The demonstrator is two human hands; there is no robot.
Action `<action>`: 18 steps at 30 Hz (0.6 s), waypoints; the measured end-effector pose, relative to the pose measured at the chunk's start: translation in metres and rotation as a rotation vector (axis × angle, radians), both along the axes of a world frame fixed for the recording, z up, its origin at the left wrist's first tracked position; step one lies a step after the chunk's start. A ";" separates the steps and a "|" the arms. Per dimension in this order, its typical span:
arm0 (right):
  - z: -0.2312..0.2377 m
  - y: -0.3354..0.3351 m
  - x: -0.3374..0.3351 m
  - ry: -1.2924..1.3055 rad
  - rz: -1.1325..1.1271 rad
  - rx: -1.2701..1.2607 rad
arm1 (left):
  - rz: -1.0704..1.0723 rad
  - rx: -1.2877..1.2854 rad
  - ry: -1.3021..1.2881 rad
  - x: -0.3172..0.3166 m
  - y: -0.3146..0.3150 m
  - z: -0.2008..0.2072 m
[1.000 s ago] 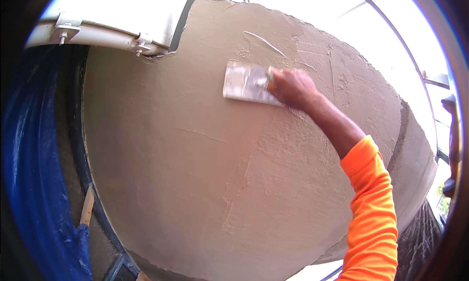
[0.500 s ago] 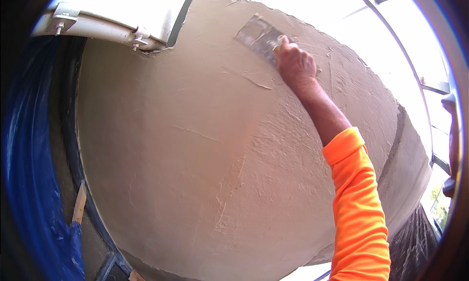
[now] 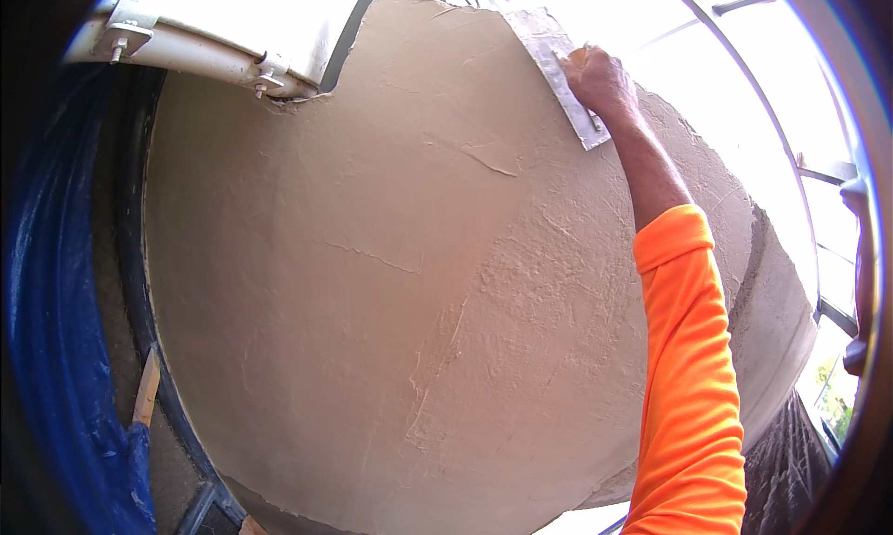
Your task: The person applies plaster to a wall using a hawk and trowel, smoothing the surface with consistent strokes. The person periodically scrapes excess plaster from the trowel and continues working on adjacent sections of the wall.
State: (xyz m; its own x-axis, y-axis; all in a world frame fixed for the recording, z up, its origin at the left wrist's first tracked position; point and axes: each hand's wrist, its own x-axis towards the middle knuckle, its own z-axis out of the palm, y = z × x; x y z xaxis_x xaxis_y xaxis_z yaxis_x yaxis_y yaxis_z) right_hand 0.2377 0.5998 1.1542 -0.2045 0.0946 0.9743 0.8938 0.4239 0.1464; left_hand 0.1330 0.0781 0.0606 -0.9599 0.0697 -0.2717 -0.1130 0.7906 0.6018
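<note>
My right hand [image 3: 603,81] is closed around the handle of a plastering trowel [image 3: 551,68] near the top right edge of a plastered wall [image 3: 372,219]. The trowel's long metal blade lies against the wet grey-brown plaster, slanting from upper left to lower right. Left of the blade the coat looks mostly smooth, with a few thin ridges. Below it, the surface is rougher and streaked. An orange sleeve covers my right forearm. My left hand is out of view.
A white pipe with bolted clamps [image 3: 209,59] juts in at upper left, by a notch in the plaster. Blue sheeting [image 3: 56,302] hangs on the left beside a dark frame and a wooden strip [image 3: 147,387]. Metal bars [image 3: 726,42] curve along the right, above dark plastic sheeting [image 3: 791,461].
My right hand has carried the trowel to the right, out to the wall's upper edge. The blade has turned steeper.
</note>
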 end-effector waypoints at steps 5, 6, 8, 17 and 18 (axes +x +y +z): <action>0.005 -0.005 -0.039 -0.076 0.047 -0.042 | 0.025 0.011 -0.002 0.006 -0.002 -0.005; 0.007 -0.006 -0.048 -0.090 0.048 -0.035 | 0.034 0.012 -0.002 0.007 -0.003 -0.006; 0.010 -0.005 -0.066 -0.120 0.046 -0.033 | 0.041 0.017 0.000 0.010 -0.004 -0.008; 0.004 -0.017 -0.152 -0.374 0.039 0.051 | 0.096 0.062 0.025 0.034 -0.017 -0.010; -0.004 -0.022 -0.153 -0.424 0.026 0.028 | 0.095 0.067 0.034 0.037 -0.021 -0.009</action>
State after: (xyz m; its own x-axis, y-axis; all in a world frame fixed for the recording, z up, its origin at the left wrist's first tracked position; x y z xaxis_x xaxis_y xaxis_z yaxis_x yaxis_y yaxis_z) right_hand 0.0843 0.5783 1.1500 -0.5894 0.0587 0.8057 0.7411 0.4363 0.5104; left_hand 0.1697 0.0572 0.0518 -0.9715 -0.0054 -0.2370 -0.1645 0.7352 0.6576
